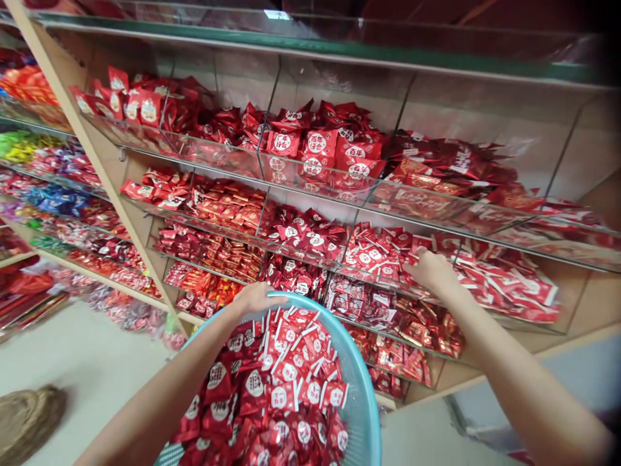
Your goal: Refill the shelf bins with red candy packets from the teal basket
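A light blue plastic basket (371, 395) holds many small red packets (291, 372), some with white edges, others darker red with white round labels. My left hand (255, 299) is closed on the basket's far rim. At the second shelf, my right hand (431, 268) reaches over the glass front to the red and white packets (376, 255). Its fingers are partly hidden among the packets, so whether it holds one cannot be made out.
Glass-fronted shelves (291, 152) with divided compartments of red packets span the view. A wooden upright (92, 149) separates them from colourful goods at left. A brown, rough-edged object (29, 421) lies on the floor at lower left.
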A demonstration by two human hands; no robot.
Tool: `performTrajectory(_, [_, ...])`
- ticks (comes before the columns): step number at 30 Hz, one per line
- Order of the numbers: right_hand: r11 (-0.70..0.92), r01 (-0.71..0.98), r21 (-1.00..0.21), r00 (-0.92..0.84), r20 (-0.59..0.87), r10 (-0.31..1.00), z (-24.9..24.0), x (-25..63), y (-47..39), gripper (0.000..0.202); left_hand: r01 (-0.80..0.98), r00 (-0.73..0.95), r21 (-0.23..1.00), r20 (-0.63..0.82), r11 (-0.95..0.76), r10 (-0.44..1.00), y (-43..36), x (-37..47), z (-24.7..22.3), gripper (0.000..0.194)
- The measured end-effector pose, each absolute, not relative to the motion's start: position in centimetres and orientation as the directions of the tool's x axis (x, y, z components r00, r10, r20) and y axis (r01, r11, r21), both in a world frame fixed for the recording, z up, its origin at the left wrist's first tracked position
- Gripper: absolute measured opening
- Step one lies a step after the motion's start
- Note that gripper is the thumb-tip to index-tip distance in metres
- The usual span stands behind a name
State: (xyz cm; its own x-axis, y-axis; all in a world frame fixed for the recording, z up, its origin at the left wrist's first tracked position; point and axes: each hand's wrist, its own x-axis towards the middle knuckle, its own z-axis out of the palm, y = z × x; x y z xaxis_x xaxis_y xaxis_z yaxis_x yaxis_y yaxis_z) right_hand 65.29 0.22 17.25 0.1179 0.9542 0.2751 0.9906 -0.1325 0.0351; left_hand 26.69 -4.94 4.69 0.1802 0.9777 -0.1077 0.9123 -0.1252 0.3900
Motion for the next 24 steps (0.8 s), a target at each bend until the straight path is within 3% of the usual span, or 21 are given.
performTrajectory(4, [-0.156,0.988,0.019,0.140,0.339,0.930,19.3,64.5,-1.8,0.055,0.916,0.177,0.379,-0.096,-0.128,0.980,-5.1,26.5,4.6,0.061])
performTrajectory(6, [-0.104,0.993,-0.058,0.118,0.390,0.913,20.0,63.4,-3.6,0.059,0.920,0.179,0.370,-0.094,-0.132,0.979,-5.2,26.4,4.4,0.061])
performTrajectory(8, [0.058,0.980,-0.192,0.024,0.396,0.918,19.7,61.6,-5.9,0.061,0.917,0.188,0.374,-0.098,-0.138,0.977,-5.3,26.3,4.1,0.061])
performTrajectory(11, [0.317,0.842,-0.438,-0.216,0.265,0.940,16.5,58.2,-9.4,0.063,0.901,0.200,0.413,-0.116,-0.136,0.973,-5.4,26.1,3.8,0.061])
performTrajectory(14, [0.340,0.762,-0.551,-0.355,0.085,0.931,11.6,55.5,-11.8,0.063,0.880,0.206,0.459,-0.141,-0.121,0.968,-5.6,25.8,3.5,0.061])
performTrajectory(18, [0.329,0.753,-0.569,-0.406,-0.010,0.914,7.0,54.1,-12.8,0.062,0.885,0.193,0.451,-0.127,-0.117,0.973,-6.0,25.7,3.6,0.062])
performTrajectory(24, [0.300,0.785,-0.541,-0.391,-0.058,0.918,5.8,53.7,-12.7,0.062,0.899,0.188,0.419,-0.107,-0.127,0.976,-6.3,25.6,3.8,0.063])
